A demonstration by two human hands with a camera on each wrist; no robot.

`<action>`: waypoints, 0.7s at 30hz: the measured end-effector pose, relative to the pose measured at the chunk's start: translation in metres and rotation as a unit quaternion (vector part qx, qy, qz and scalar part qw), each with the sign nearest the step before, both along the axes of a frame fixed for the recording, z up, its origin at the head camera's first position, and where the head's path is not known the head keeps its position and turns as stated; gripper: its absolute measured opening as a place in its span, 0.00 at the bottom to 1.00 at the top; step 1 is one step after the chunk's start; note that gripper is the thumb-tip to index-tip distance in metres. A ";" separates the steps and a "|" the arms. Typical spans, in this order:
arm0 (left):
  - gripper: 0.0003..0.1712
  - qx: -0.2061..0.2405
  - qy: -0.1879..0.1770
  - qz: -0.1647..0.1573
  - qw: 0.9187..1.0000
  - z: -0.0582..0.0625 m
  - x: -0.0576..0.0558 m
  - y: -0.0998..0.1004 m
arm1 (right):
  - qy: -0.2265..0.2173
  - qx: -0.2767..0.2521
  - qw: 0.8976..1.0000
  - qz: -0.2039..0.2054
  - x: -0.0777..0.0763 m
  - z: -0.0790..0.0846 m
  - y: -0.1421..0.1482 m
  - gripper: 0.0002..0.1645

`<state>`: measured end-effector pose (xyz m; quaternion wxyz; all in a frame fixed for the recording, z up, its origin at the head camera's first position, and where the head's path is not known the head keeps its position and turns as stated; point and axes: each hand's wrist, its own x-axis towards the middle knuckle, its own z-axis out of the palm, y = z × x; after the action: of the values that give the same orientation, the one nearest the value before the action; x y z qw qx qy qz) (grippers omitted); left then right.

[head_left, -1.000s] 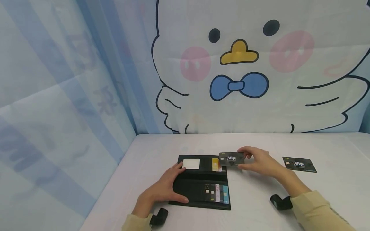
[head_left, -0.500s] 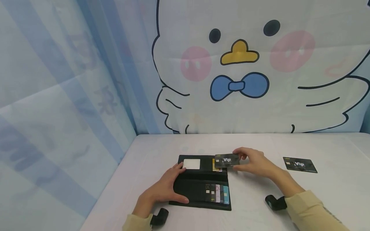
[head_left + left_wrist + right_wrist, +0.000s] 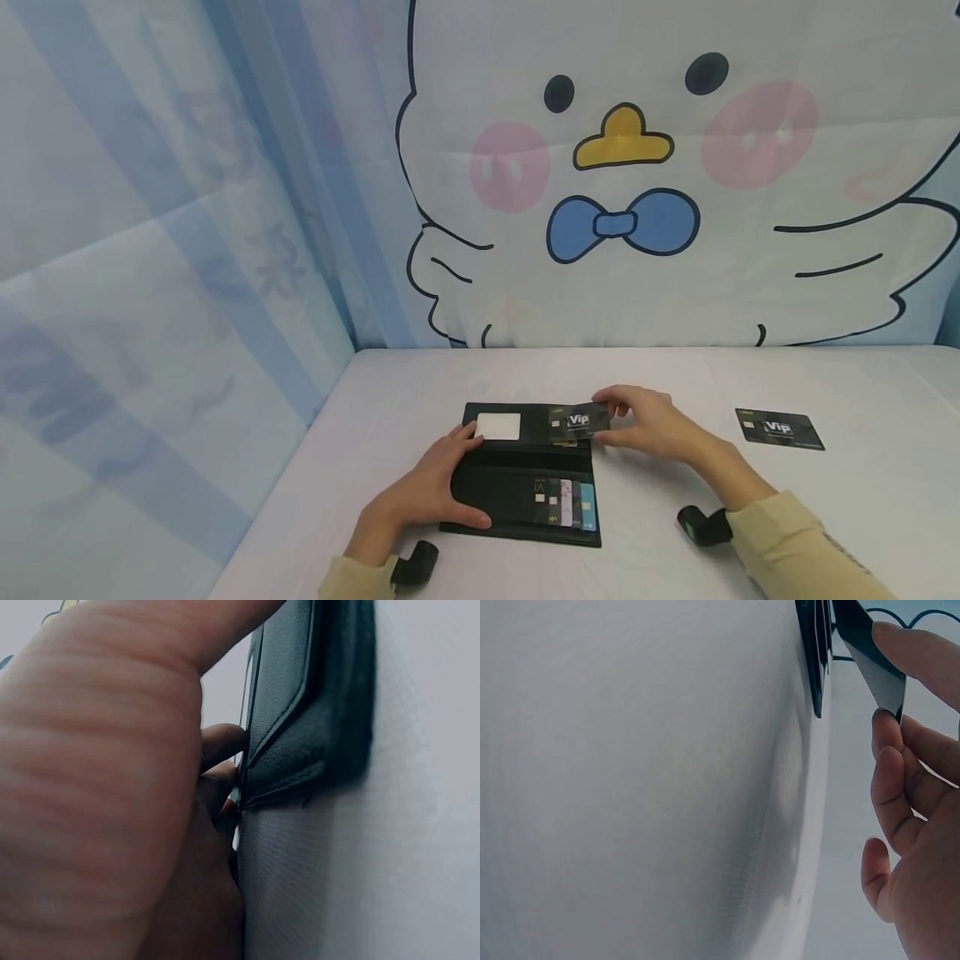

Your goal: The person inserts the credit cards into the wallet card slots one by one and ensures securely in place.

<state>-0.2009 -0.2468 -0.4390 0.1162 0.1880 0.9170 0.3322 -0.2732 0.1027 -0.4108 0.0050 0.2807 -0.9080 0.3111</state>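
A black wallet [image 3: 498, 487] lies unfolded flat on the white table, with several cards [image 3: 566, 502] overlapping in its near flap and a white panel [image 3: 498, 427] in its far flap. My left hand [image 3: 426, 483] rests on the wallet's left side, fingers and thumb spread; in the left wrist view its fingers meet the wallet's edge [image 3: 296, 697]. My right hand [image 3: 652, 423] pinches the right end of a black Vip card [image 3: 576, 422] between thumb and fingers. That card is over the right part of the far flap, covering most of a yellow card there.
A second black Vip card [image 3: 780, 428] lies on the table [image 3: 675, 550] to the right. Behind the table hangs a curtain [image 3: 510, 300] with a cartoon bird print. Black wrist cameras [image 3: 703, 526] sit at both cuffs.
My right hand has moved left with the Vip card, from beside the wallet's far right corner to over the far flap, hiding most of the yellow card. My left hand stays in place.
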 end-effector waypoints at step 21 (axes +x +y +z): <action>0.64 -0.006 -0.001 0.005 1.000 0.000 0.000 0.000 | -0.038 0.009 0.999 0.025 -0.003 0.010 -0.012 0.30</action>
<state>-0.2013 -0.2465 -0.4393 0.1172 0.1826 0.9197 0.3272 -0.2764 0.0905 -0.4012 -0.0400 0.2913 -0.9029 0.3137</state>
